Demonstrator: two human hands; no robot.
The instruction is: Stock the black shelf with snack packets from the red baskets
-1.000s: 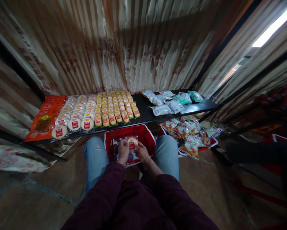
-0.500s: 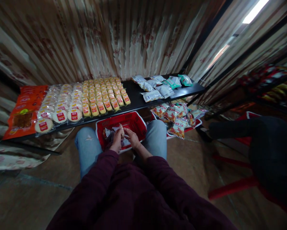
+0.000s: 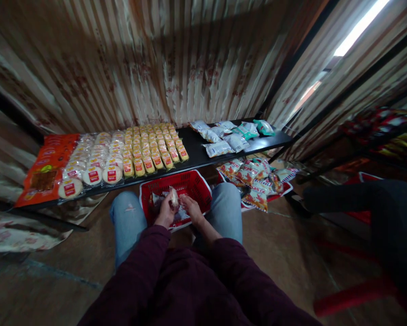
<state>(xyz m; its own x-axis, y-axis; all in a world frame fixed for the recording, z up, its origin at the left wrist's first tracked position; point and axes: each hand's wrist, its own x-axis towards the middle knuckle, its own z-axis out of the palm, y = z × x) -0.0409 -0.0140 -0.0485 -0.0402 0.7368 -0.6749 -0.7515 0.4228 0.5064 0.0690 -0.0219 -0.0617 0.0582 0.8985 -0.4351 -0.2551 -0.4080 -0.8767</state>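
Observation:
Over the red plastic basket between my knees, my left hand is closed around a small pale packet that stands up from the fingers. Its label cannot be read. Just to the right, my right hand has its fingers stretched towards the packet, with a narrow gap between them. Inside the basket, dark and white wrapped packets lie low, partly hidden by my hands.
A black shelf holds rows of yellow wrapped cakes, round white packs, an orange bag and white pouches. Snack bags fill another basket at right. A person's dark-clothed leg is farther right.
The view has tilted, so shelf and basket sit slightly lower and farther right. My right hand has drawn a little away from the packet; my left hand still grips it.

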